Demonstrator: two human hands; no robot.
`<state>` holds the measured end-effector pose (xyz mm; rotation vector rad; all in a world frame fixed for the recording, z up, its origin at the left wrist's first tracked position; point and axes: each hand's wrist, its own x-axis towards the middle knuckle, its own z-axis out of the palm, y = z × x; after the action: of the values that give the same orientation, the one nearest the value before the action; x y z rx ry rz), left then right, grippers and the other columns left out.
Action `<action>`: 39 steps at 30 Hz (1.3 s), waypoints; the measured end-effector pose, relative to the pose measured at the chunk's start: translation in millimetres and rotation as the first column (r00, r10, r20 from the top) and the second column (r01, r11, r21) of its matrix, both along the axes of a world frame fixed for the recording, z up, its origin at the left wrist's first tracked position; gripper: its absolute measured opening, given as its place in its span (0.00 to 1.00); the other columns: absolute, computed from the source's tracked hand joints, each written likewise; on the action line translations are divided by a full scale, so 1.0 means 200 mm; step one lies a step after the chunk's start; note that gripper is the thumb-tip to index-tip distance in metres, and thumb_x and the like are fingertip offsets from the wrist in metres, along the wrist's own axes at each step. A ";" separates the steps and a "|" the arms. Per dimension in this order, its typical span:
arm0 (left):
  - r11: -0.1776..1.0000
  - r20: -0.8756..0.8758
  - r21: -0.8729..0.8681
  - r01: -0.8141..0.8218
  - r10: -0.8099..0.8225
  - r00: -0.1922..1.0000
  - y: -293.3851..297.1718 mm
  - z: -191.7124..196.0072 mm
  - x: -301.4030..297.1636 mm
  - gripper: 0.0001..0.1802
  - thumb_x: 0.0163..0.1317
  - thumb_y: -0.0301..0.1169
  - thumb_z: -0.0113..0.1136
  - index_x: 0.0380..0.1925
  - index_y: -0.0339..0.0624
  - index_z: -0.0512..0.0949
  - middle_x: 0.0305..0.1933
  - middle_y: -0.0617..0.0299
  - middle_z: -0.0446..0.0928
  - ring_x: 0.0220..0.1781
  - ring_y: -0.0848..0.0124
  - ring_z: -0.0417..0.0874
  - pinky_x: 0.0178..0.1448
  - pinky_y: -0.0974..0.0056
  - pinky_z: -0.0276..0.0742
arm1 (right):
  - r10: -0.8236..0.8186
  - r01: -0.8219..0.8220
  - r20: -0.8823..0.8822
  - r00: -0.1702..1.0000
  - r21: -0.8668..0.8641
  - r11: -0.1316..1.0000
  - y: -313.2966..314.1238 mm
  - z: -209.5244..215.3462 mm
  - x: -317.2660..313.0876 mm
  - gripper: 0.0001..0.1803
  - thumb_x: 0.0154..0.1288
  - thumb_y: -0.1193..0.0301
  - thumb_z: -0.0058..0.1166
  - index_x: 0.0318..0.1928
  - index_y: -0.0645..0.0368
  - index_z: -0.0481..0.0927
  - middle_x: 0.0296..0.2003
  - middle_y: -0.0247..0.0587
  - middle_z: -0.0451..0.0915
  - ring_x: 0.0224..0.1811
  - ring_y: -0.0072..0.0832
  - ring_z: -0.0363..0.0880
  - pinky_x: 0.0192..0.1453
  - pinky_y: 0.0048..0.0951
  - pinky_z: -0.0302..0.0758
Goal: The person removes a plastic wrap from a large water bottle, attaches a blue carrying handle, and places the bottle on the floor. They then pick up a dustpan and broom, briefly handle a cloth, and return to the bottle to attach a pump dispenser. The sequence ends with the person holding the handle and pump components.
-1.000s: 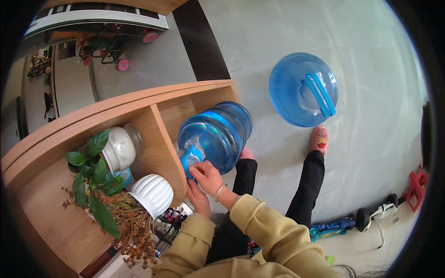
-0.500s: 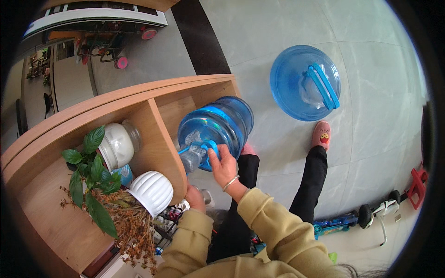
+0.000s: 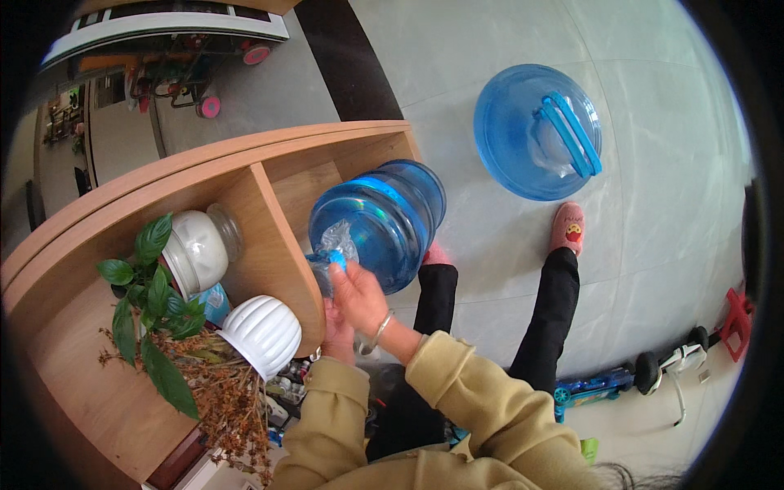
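Observation:
A large blue water jug [image 3: 380, 214] stands at the open end of a wooden shelf unit, its neck toward me with crinkled clear plastic [image 3: 336, 238] about it. My right hand [image 3: 361, 300], a bangle on its wrist, is closed on the jug's blue handle [image 3: 336, 259] beside the neck. Just left of it, my left hand [image 3: 338, 333] is close to the neck and the shelf divider. Its fingers are mostly hidden, so their grip does not show. A second blue jug [image 3: 510, 135] with a blue handle stands on the floor at the far right.
The wooden shelf unit [image 3: 282, 245] holds a white jar [image 3: 198, 255], a ribbed white pot [image 3: 263, 336], a green leafy plant [image 3: 155, 314] and dried stems [image 3: 220, 404]. My slippered foot [image 3: 567, 229] is near the second jug. A scooter-like toy [image 3: 596, 384] lies at the lower right.
My right hand has moved left and down along the jug's neck, nearer my left hand. The handle shows less, and my left hand has shifted slightly up toward the neck.

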<state>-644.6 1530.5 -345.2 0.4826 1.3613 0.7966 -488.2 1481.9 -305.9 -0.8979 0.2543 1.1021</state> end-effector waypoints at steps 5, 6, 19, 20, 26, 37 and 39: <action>0.996 0.218 -0.030 0.086 -0.078 0.973 0.05 0.02 -0.05 0.17 0.65 0.37 0.49 0.51 0.42 0.72 0.58 0.55 0.72 0.59 0.59 0.71 0.64 0.52 0.64 | 0.106 -0.091 -0.101 0.989 0.145 0.985 -0.11 0.05 -0.05 0.14 0.72 0.59 0.43 0.34 0.55 0.72 0.20 0.21 0.65 0.21 0.11 0.60 0.23 0.16 0.59; 0.997 0.221 -0.031 0.073 -0.064 0.973 0.05 0.03 -0.06 0.17 0.65 0.37 0.49 0.51 0.42 0.72 0.58 0.55 0.72 0.59 0.59 0.72 0.65 0.52 0.64 | 0.132 -0.123 -0.045 0.990 0.173 0.977 -0.15 0.07 -0.07 0.14 0.72 0.59 0.43 0.34 0.55 0.72 0.21 0.20 0.65 0.23 0.11 0.60 0.24 0.16 0.60; 0.999 0.287 0.039 0.018 -0.028 0.957 0.04 0.10 -0.15 0.20 0.63 0.36 0.53 0.53 0.39 0.72 0.59 0.54 0.72 0.57 0.59 0.74 0.67 0.52 0.64 | 0.043 0.007 0.220 0.975 -0.223 0.975 -0.18 -0.01 0.10 0.15 0.67 0.68 0.50 0.51 0.60 0.69 0.34 0.44 0.78 0.35 0.26 0.76 0.41 0.30 0.74; 0.999 0.422 -0.001 0.037 -0.033 0.906 0.02 0.11 -0.15 0.21 0.62 0.36 0.54 0.53 0.38 0.71 0.59 0.53 0.71 0.58 0.59 0.73 0.67 0.51 0.63 | 0.095 -0.048 0.202 0.975 -0.226 0.973 -0.18 -0.01 0.13 0.18 0.67 0.68 0.50 0.54 0.59 0.68 0.35 0.46 0.78 0.37 0.28 0.78 0.43 0.30 0.74; 0.989 0.321 0.047 0.141 -0.148 0.936 -0.08 0.17 -0.06 0.22 0.62 0.35 0.54 0.54 0.38 0.71 0.61 0.51 0.70 0.62 0.57 0.70 0.68 0.50 0.61 | 0.127 -0.128 0.318 0.940 -0.020 0.992 -0.16 0.18 0.02 0.24 0.67 0.69 0.48 0.62 0.56 0.63 0.34 0.53 0.76 0.31 0.31 0.78 0.41 0.30 0.74; 0.997 0.331 -0.064 0.052 -0.028 0.943 0.02 0.15 0.04 0.19 0.66 0.35 0.50 0.55 0.42 0.72 0.62 0.53 0.69 0.64 0.58 0.68 0.67 0.50 0.62 | 0.085 -0.087 -0.038 0.996 -0.058 0.995 -0.26 -0.07 0.06 0.20 0.69 0.61 0.49 0.54 0.60 0.73 0.38 0.35 0.78 0.36 0.21 0.74 0.44 0.25 0.74; 0.996 0.351 -0.067 0.064 -0.036 0.936 0.04 0.12 0.03 0.19 0.66 0.35 0.50 0.55 0.41 0.72 0.62 0.53 0.69 0.63 0.59 0.69 0.65 0.52 0.64 | 0.104 -0.102 -0.112 0.988 0.020 0.995 -0.24 -0.09 0.11 0.21 0.69 0.59 0.48 0.56 0.57 0.72 0.32 0.30 0.74 0.30 0.17 0.69 0.35 0.22 0.68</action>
<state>-638.7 1538.1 -320.9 0.2953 1.0398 0.7444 -466.8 1433.4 -324.2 -0.8445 0.2959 1.2515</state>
